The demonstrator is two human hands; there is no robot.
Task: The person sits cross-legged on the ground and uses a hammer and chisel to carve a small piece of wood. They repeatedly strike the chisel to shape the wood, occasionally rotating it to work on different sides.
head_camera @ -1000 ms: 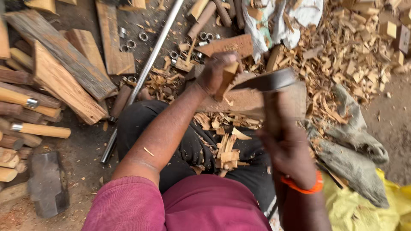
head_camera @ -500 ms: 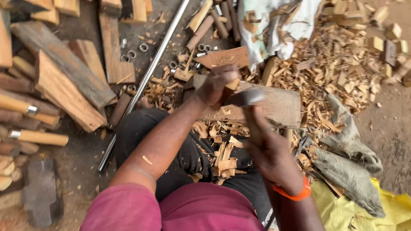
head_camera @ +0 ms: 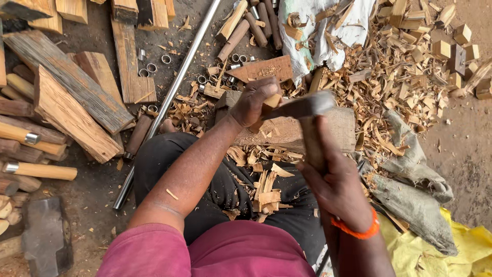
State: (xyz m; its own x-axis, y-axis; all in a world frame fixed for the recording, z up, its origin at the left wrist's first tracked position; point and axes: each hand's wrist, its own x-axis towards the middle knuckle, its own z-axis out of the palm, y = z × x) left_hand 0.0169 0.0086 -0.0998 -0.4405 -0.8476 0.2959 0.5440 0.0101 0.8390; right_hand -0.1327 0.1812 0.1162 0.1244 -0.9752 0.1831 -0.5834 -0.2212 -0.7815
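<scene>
The small wooden piece (head_camera: 270, 102) stands on the chopping block (head_camera: 302, 131), a flat slab of wood lying on the ground just beyond the person's knees. The left hand (head_camera: 256, 100) has its fingers (head_camera: 266, 87) curled tight around the piece, holding it upright on the block. The right hand (head_camera: 335, 184), nearer the body than the block, has its fingers wrapped closed around the wooden handle of a hatchet (head_camera: 302, 110); the metal head is blurred and sits right against the piece, just above the block. An orange band (head_camera: 356, 231) circles the right wrist. Left of the block runs one long metal pipe (head_camera: 169, 100); about a dozen small metal rings (head_camera: 154, 66) lie scattered near it. Wood shavings (head_camera: 410, 72) pile to the right of the block.
</scene>
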